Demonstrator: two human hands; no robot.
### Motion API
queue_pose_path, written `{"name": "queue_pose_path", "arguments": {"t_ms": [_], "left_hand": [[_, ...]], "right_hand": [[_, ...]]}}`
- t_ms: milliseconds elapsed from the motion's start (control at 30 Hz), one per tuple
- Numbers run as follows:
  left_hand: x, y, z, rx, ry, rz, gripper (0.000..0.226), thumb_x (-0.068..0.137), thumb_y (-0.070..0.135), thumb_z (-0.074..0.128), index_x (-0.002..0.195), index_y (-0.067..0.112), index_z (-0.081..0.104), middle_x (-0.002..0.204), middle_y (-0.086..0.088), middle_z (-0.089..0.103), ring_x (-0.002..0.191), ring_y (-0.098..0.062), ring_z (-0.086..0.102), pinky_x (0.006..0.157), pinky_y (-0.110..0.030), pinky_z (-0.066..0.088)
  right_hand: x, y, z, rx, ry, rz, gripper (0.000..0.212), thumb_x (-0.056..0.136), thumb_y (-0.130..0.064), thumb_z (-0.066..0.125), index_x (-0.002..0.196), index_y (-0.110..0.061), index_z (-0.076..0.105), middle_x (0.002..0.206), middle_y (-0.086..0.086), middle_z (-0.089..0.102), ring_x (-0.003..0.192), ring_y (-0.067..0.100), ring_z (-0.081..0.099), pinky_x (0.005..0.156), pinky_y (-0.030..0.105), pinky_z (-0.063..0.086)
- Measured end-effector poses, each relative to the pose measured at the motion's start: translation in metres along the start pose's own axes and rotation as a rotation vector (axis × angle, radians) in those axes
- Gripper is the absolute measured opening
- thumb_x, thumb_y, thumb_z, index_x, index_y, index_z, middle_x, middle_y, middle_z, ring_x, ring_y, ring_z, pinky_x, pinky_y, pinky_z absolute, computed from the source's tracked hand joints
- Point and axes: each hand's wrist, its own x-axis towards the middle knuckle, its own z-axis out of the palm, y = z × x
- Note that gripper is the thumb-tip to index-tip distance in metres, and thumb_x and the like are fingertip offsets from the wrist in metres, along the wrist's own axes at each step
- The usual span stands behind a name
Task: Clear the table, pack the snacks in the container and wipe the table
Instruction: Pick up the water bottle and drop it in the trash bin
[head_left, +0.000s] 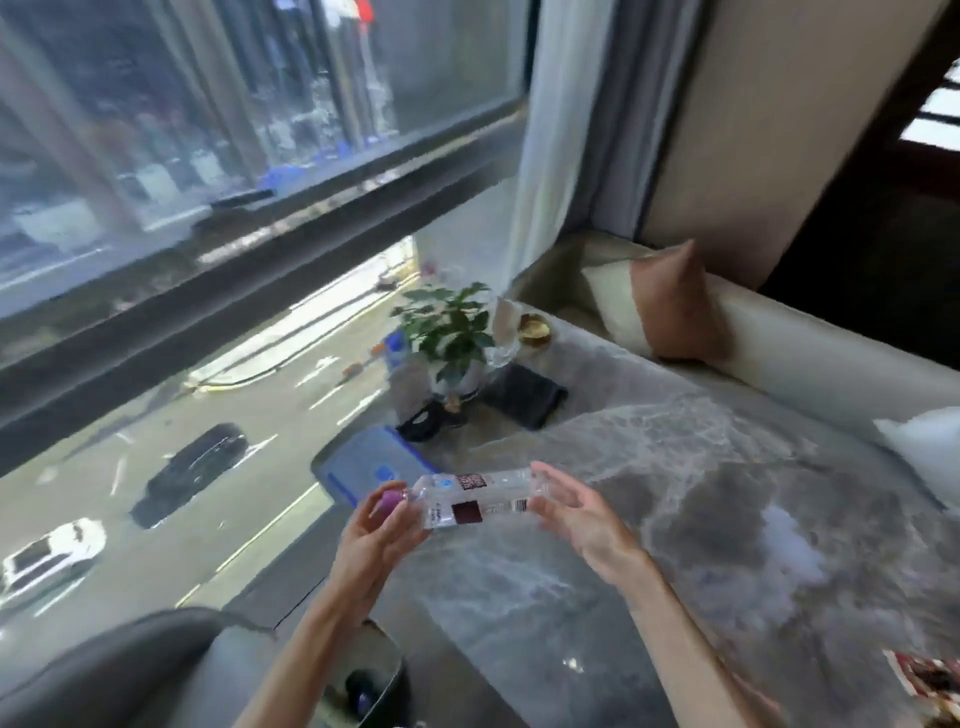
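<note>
**A:** What step am I on here?

**B:** Clearing, as I read it. I have a clear plastic bottle (480, 499) lying sideways in the air over the near edge of the marble table (701, 499), so it is already lifted off the top.

**A:** How are the hands set?

**B:** My left hand (371, 535) is curled round the purple cap (390, 503) end, fingers closed on it. My right hand (576, 512) is mostly spread; its fingertips (540, 475) touch the base end, more steadying than gripping. The bottle is pinned lengthwise between the two. The picture is blurred, so I can't tell how firm the right side's contact is.

**A:** Is the bottle empty?

**B:** It looks nearly so and somewhat crumpled, but I can't be sure.

**A:** What does the next move call for?

**B:** My guess is it goes out as rubbish. There is a bin (374, 680) with a dark liner low beside my left forearm, so one hand should take the full weight before the other lets go.

**A:** And the rest?

**B:** The blue-lidded container (363, 467) sits on the table just beyond the bottle, lid on. A dark cloth (524, 396) lies folded near the plant (449, 332); that would serve for wiping. A printed packet (930, 686) shows at the near right corner, possibly a snack. Packing and wiping look undone.
</note>
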Motion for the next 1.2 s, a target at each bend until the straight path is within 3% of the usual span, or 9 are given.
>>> {"name": "queue_pose_path", "arguments": {"t_ms": [167, 300, 433, 533, 633, 800, 1000, 1100, 1200], "left_hand": [[-0.070, -0.015, -0.046, -0.184, 0.300, 0.148, 0.030, 0.083, 0.018, 0.063, 0.113, 0.012, 0.061, 0.109, -0.010, 0.071, 0.100, -0.029, 0.071, 0.079, -0.037, 0.062], [-0.121, -0.039, -0.086, -0.415, 0.479, 0.181, 0.017, 0.099, 0.015, 0.047, 0.090, 0.015, 0.061, 0.096, -0.005, 0.073, 0.083, -0.017, 0.074, 0.069, -0.034, 0.062], [-0.147, -0.056, -0.120, -0.503, 0.589, 0.176, 0.016, 0.098, 0.003, 0.045, 0.092, 0.014, 0.055, 0.098, -0.008, 0.070, 0.080, -0.014, 0.073, 0.070, -0.032, 0.062], [-0.148, -0.062, -0.145, -0.414, 0.675, 0.086, 0.007, 0.097, 0.011, 0.050, 0.104, 0.015, 0.051, 0.081, -0.004, 0.070, 0.066, -0.014, 0.068, 0.066, -0.033, 0.062], [-0.133, -0.074, -0.178, -0.359, 0.734, -0.014, 0.010, 0.098, 0.017, 0.052, 0.105, 0.010, 0.053, 0.093, -0.012, 0.066, 0.073, -0.023, 0.066, 0.074, -0.043, 0.059], [-0.084, -0.128, -0.254, -0.466, 0.770, -0.080, 0.007, 0.095, 0.009, 0.054, 0.099, 0.015, 0.054, 0.093, -0.006, 0.061, 0.074, -0.019, 0.062, 0.067, -0.032, 0.055], [-0.001, -0.232, -0.330, -0.610, 0.817, -0.221, 0.010, 0.095, 0.009, 0.055, 0.105, 0.005, 0.055, 0.098, -0.011, 0.071, 0.089, -0.020, 0.070, 0.078, -0.034, 0.060], [0.048, -0.287, -0.357, -0.645, 0.881, -0.271, 0.021, 0.096, 0.016, 0.056, 0.114, 0.007, 0.051, 0.114, -0.016, 0.065, 0.109, -0.028, 0.061, 0.100, -0.046, 0.050], [0.093, -0.340, -0.381, -0.662, 0.971, -0.336, 0.022, 0.097, 0.020, 0.055, 0.113, 0.006, 0.050, 0.113, -0.017, 0.062, 0.099, -0.026, 0.062, 0.098, -0.044, 0.049]], "right_hand": [[0.016, 0.018, 0.057, 0.088, -0.280, 0.120, 0.078, 0.065, -0.032, 0.089, 0.134, -0.022, 0.055, 0.123, -0.001, 0.069, 0.104, 0.022, 0.070, 0.082, 0.032, 0.059], [0.010, 0.044, 0.109, 0.114, -0.444, 0.247, 0.062, 0.072, -0.039, 0.081, 0.128, -0.023, 0.061, 0.122, 0.001, 0.070, 0.110, 0.027, 0.068, 0.085, 0.032, 0.058], [0.009, 0.072, 0.152, 0.105, -0.547, 0.267, 0.067, 0.077, -0.010, 0.075, 0.138, -0.031, 0.052, 0.138, -0.005, 0.057, 0.129, 0.014, 0.054, 0.106, 0.034, 0.046], [0.017, 0.090, 0.177, 0.102, -0.582, 0.253, 0.080, 0.073, 0.013, 0.065, 0.140, -0.026, 0.049, 0.144, -0.007, 0.053, 0.132, 0.006, 0.049, 0.095, 0.022, 0.050], [0.034, 0.113, 0.202, 0.014, -0.621, 0.336, 0.076, 0.075, 0.015, 0.065, 0.140, -0.023, 0.050, 0.143, -0.008, 0.053, 0.124, 0.010, 0.057, 0.092, 0.026, 0.053], [0.078, 0.192, 0.241, -0.091, -0.426, 0.532, 0.062, 0.082, -0.024, 0.075, 0.138, -0.031, 0.050, 0.130, 0.003, 0.065, 0.118, 0.022, 0.064, 0.085, 0.027, 0.056], [0.153, 0.316, 0.256, -0.126, -0.212, 0.652, 0.051, 0.091, -0.018, 0.063, 0.140, -0.018, 0.047, 0.120, 0.007, 0.069, 0.101, 0.016, 0.068, 0.085, 0.028, 0.051], [0.186, 0.389, 0.252, -0.072, -0.079, 0.709, 0.050, 0.094, -0.015, 0.059, 0.142, -0.014, 0.045, 0.129, 0.009, 0.064, 0.118, 0.020, 0.061, 0.100, 0.032, 0.047], [0.213, 0.455, 0.249, -0.053, 0.011, 0.735, 0.051, 0.093, -0.015, 0.061, 0.142, -0.012, 0.046, 0.140, 0.008, 0.056, 0.128, 0.022, 0.054, 0.111, 0.036, 0.040]]}}
